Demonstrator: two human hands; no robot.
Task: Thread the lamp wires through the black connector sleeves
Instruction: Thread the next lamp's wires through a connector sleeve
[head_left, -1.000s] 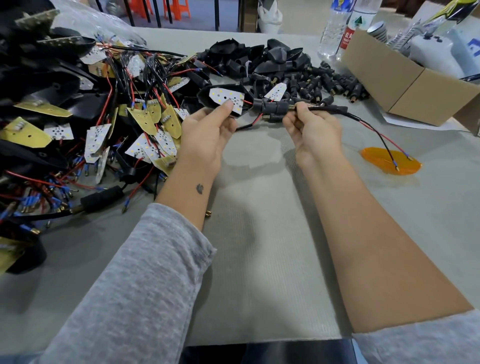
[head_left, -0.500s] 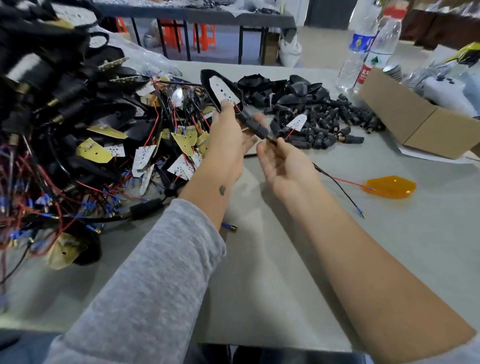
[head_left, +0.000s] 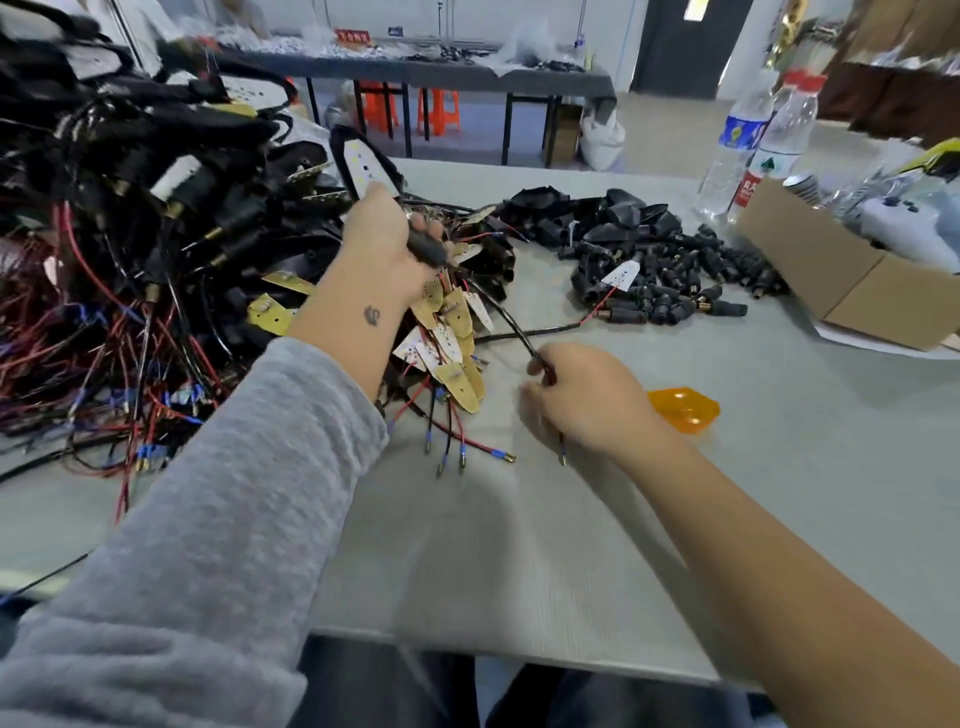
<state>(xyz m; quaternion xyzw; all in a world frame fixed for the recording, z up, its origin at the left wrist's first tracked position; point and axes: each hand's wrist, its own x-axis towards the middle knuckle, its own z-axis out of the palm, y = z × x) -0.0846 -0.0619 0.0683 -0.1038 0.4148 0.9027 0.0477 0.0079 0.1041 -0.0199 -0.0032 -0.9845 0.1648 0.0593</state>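
Workshop table (head_left: 597, 545) looks the same, but the left hand (head_left: 387, 244) has swung up toward 11 o'clock, fist tight around the lamp (head_left: 363, 166) and sleeve (head_left: 427, 246). Right hand (head_left: 587, 400) has dropped toward 5, pinching the wires (head_left: 511, 325) trailing from it.

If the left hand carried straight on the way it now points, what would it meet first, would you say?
The left hand, gripping a lamp with its sleeve, points up and away toward the far left. It would most likely run into the heap of wired lamps first, though depth is hard to judge from this single view.
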